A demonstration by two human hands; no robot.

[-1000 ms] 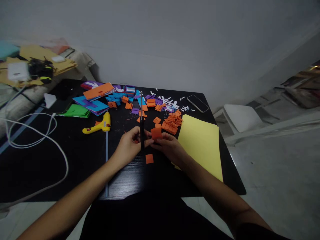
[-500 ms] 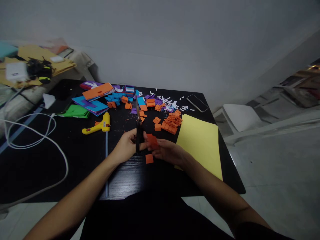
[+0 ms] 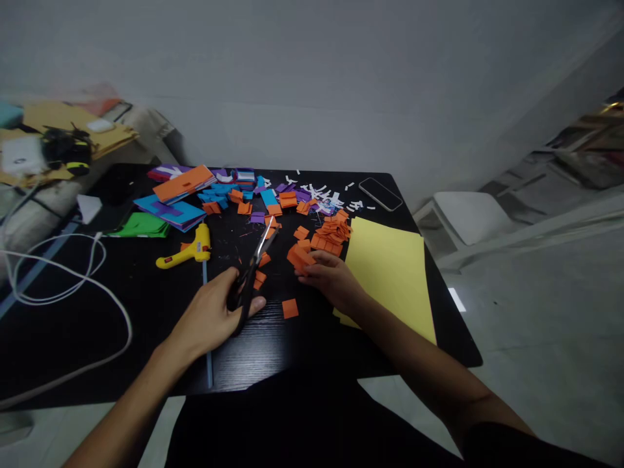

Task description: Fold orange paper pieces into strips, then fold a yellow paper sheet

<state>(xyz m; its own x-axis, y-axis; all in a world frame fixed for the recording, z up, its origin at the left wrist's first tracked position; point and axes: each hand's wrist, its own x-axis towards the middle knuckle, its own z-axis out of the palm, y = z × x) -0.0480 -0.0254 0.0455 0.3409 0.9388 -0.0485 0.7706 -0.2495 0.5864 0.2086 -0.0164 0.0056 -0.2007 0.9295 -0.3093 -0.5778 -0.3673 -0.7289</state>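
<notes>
My left hand (image 3: pixel 209 318) has its thumb and fingers in the handles of a pair of black-handled scissors (image 3: pixel 254 270), whose blades point away from me and stand slightly apart. In my right hand (image 3: pixel 334 276) is a piece of orange paper (image 3: pixel 299 257), pinched between thumb and fingers. A loose orange square (image 3: pixel 290 309) lies on the table between my hands. Just beyond the right hand is a pile of orange paper pieces (image 3: pixel 332 235). Several more orange pieces are scattered around the scissors, some partly behind them.
A yellow glue gun (image 3: pixel 188 248) lies left of the scissors. Yellow sheets (image 3: pixel 390 273) sit beneath my right forearm. Folded coloured paper (image 3: pixel 185 184), white scraps (image 3: pixel 322 195) and a phone (image 3: pixel 381 194) are at the back of the black table (image 3: pixel 160 338). A white cable (image 3: pixel 114 286) loops at left.
My hands have moved apart. The left has drawn back leftward with the scissors tilting to the right, and the right has lifted the orange paper slightly away toward the pile.
</notes>
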